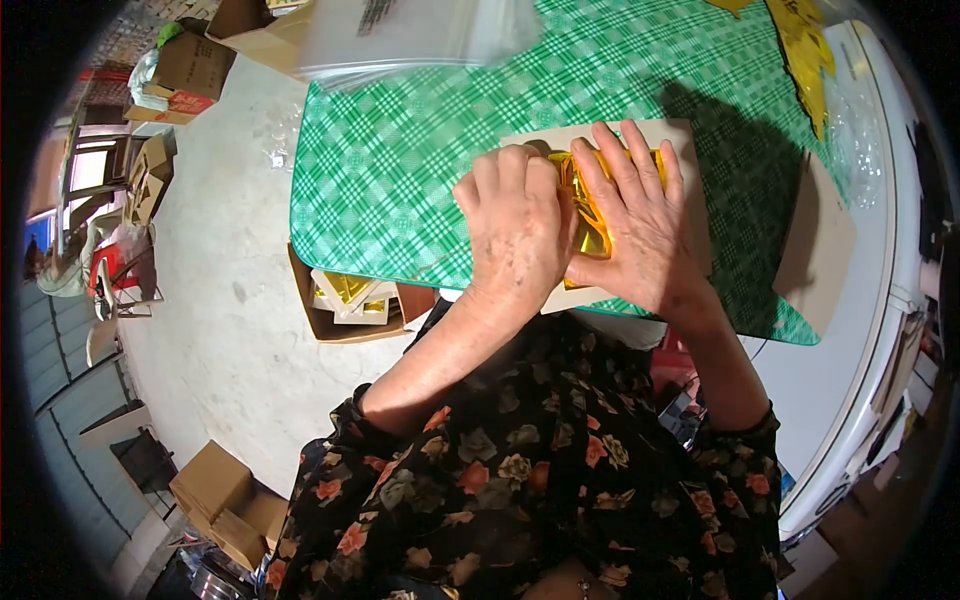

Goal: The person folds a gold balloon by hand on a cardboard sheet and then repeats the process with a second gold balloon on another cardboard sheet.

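Note:
Shiny gold foil, creased and partly covered by my hands, lies on a beige cardboard sheet at the table's near edge. My left hand is closed at the foil's left side, with its fingers curled under; whatever they grip is hidden. Flat on the foil's right part rests my right hand, its fingers spread and thumb stretched toward the left hand.
A green checked cloth covers the table. Clear plastic bags lie at its far left, another cardboard piece at the right. Below the left edge stands an open box with gold-faced cards. Yellow plastic sits far right.

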Motion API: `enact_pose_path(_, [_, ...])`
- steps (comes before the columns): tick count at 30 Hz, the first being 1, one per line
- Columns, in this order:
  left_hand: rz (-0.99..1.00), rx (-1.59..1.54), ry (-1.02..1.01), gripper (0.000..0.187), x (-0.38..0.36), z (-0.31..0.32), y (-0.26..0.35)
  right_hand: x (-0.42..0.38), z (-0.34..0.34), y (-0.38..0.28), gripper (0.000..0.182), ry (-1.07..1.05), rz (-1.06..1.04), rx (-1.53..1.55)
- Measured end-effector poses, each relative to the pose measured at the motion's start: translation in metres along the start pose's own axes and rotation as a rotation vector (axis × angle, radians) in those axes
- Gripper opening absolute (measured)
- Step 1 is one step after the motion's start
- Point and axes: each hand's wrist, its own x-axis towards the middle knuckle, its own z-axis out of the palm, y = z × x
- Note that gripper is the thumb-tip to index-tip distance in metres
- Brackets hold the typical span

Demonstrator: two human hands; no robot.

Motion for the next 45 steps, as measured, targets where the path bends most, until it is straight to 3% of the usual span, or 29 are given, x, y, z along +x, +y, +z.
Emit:
enact_pose_path(5, [0.05,-0.026,0.063,0.033,0.002,-0.001,0.001,0.0,0.0,0.001,0.116,0.002,-0.006,-0.015])
enact_pose_path(11, [0.278,0.041,0.03,0.033,0.01,-0.014,-0.005,0.0,0.001,0.001,0.116,-0.013,0.0,-0.031])
enact_pose_path(14, [0.393,-0.172,-0.065,0.034,0.015,-0.01,-0.029,-0.001,0.003,0.001,0.117,-0.011,0.005,-0.031])
enact_pose_path(18, [0.523,-0.157,-0.148,0.035,0.027,-0.024,-0.041,-0.001,0.0,-0.001,0.118,-0.03,0.013,-0.023])
enact_pose_path(30, [0.552,-0.212,-0.152,0.03,0.029,-0.026,-0.048,-0.028,-0.013,-0.021,0.106,0.054,-0.076,-0.003])
enact_pose_path(45, [0.567,-0.212,-0.159,0.025,0.032,-0.026,-0.05,-0.061,0.015,-0.051,0.1,0.035,-0.011,-0.012])
